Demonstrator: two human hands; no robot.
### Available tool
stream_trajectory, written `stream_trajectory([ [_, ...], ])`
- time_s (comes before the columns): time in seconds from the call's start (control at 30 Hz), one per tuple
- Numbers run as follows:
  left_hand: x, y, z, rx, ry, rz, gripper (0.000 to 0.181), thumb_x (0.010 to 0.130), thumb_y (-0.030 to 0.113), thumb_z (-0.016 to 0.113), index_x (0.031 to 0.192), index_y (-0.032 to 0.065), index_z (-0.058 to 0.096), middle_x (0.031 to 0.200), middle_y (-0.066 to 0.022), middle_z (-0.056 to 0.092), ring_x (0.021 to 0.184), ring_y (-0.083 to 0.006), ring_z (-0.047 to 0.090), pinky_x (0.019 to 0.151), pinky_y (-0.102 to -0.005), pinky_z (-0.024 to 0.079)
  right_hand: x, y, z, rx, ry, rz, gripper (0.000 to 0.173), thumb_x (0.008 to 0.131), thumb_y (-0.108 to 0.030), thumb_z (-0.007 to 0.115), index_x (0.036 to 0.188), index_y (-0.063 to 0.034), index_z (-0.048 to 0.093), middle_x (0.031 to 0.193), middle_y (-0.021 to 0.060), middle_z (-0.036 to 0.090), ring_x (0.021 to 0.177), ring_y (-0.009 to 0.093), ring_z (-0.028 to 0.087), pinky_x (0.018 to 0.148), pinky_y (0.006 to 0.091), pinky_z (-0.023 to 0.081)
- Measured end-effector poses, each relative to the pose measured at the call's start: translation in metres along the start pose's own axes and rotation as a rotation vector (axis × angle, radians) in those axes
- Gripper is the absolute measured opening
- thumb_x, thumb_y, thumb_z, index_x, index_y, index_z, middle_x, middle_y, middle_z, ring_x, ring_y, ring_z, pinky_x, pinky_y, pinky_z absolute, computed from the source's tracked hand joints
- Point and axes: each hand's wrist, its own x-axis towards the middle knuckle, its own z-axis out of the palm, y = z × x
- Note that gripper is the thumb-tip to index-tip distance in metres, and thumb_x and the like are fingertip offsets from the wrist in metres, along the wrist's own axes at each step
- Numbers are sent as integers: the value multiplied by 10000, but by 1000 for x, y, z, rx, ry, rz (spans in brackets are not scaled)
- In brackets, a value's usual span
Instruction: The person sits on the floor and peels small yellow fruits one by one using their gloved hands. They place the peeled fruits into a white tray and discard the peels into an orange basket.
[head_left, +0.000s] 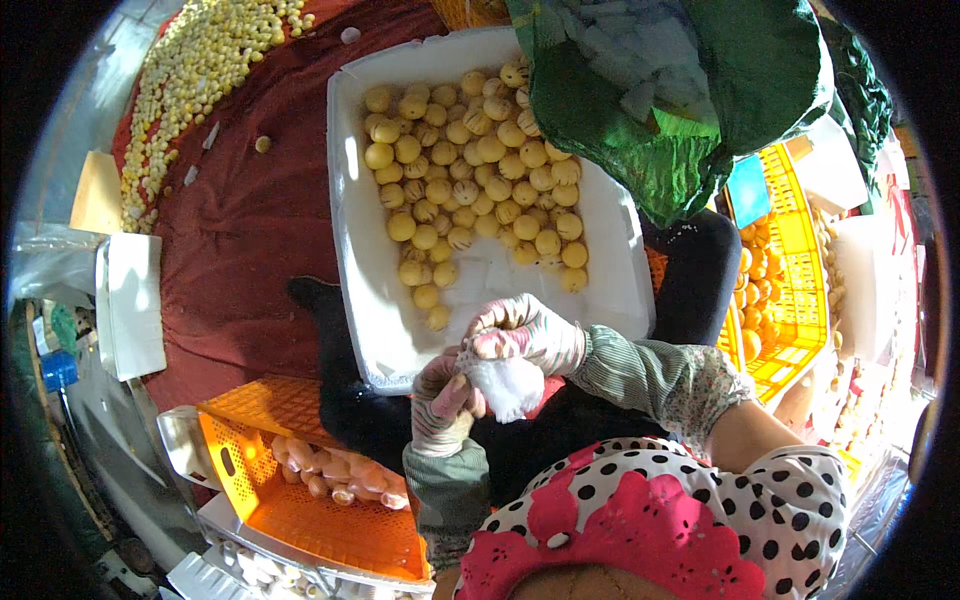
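Observation:
Both my hands wear pale gloves with coloured stripes and meet at the near edge of a white foam box (349, 300). A crumpled white wrapping, perhaps a foam net or thin plastic (510, 386), is pinched between them. My right hand (529, 334) grips its upper end with bent fingers. Against its left side, my left hand (442, 405) holds it with thumb and fingers. Whether something sits inside the wrapping is hidden. Many round yellow fruits (480, 165), some with brown streaks, fill the far part of the box.
An open green bag (757, 67) of white pieces overhangs the box's far right corner. At lower left, an orange crate (322, 540) holds wrapped round items (337, 469). A yellow crate (802, 292) with orange fruits stands right. Small yellow pieces (187, 90) lie on red cloth (247, 225).

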Motion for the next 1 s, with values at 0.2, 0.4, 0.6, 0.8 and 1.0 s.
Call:
stream_trajectory([
  [0.2,16,-20,25,-468,-70,-380,297,847,242,579,1096,89,527,528,40,470,401,-26,350,351,-188,300,38,10,-37,-431,113,-5,160,820,-147,623,813,12,635,737,22,633,658,72,559,592,223,474],
  [0.4,40,-8,6,-253,262,-164,101,863,164,548,909,76,568,662,5,550,433,-43,347,373,-185,273,64,26,-64,-811,99,-55,269,823,-269,616,818,0,618,677,84,614,590,160,539,573,293,453],
  [0.6,58,-32,-24,-606,30,-373,160,860,205,556,962,82,554,724,2,575,337,-5,254,306,-152,229,86,27,-94,-1369,262,94,245,833,-241,551,770,-15,618,683,89,614,583,163,555,559,297,466],
  [0.8,76,-24,3,-231,298,-336,232,835,189,578,1013,49,530,908,-104,612,734,-199,621,574,-277,529,119,54,-236,-2147,382,913,573,723,-426,621,1084,-3,482,909,184,594,799,231,600,616,369,492],
  [1.0,74,-24,-11,-8,514,-168,703,804,204,623,1322,95,161,1149,-175,497,870,-251,595,765,-375,522,96,50,-181,-1459,589,278,614,726,-388,629,1151,16,448,982,133,589,908,264,575,737,348,480],
])
